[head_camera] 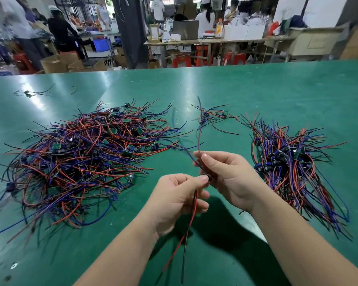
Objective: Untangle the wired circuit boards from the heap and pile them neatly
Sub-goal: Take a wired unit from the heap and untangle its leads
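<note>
Step in hand: the person is straightening one freed wired circuit board (209, 178) just right of the tangled heap (81, 157), above the green table (256, 89); I'd say it is clear of the tangle.
Left hand (180, 201): fingers are curling in, thumb and forefinger pinching at the board, with the red and black leads (191, 215) trailing down out of the fist.
Right hand (225, 178): thumb and fingertips are pinching the blue and dark-red leads (198, 141), which are pointing up.
Next move: it is probably calling for drawing the leads straight, then carrying the board to the sorted pile (293, 168), far right of the heap, wires lying the same way.
Counts: one heap, boards too many to count; one sorted pile; one small loose cluster (211, 117) right of the heap's far edge; one stray board (27, 93) beyond the heap; one board in hand.
</note>
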A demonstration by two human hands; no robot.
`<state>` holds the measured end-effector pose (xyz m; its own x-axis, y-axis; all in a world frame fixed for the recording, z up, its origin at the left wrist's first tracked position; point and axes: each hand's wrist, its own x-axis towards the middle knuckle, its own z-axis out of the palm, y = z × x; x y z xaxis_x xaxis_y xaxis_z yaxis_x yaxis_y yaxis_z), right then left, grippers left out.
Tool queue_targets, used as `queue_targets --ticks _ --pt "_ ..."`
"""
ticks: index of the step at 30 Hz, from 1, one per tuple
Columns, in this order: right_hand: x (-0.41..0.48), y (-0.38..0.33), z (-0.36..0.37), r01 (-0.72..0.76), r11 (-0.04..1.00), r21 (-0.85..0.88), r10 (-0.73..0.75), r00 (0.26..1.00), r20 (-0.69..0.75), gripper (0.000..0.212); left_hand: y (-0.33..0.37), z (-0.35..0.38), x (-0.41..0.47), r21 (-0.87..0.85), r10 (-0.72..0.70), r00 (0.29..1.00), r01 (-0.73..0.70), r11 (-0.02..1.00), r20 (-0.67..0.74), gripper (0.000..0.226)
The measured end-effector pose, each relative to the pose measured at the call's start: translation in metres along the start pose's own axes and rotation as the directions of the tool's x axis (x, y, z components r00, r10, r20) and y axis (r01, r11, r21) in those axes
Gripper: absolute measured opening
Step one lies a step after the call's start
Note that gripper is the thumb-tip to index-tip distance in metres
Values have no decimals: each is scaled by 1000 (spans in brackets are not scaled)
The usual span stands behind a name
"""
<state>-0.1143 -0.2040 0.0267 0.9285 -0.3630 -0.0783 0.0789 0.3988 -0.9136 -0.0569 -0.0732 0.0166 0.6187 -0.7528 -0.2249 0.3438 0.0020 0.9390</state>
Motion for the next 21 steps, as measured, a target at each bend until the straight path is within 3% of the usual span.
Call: queue_targets --ticks 4,9,12,18,21 --pt "0 -4 -5 -97 995 38 96 995 33 17 -2 2 -1 7 7 1000 -7 1000 12 36" --pt "-1 -5 -13 -253 953 -166 257 966 5 30 -4 -2 2 100 98 994 -93 991 -41 14" --pt "-2 -4 -16 -305 924 -230 321 946 33 35 -6 -4 3 181 139 989 -128 975 -50 16" --pt "-3 -10 -20 -308 933 -184 338 927 164 12 -5 -5 2 236 138 990 -128 963 -25 36" --pt "-1 -8 -21 -302 950 -85 312 937 155 3 -3 -5 2 241 126 992 -117 963 -21 29"
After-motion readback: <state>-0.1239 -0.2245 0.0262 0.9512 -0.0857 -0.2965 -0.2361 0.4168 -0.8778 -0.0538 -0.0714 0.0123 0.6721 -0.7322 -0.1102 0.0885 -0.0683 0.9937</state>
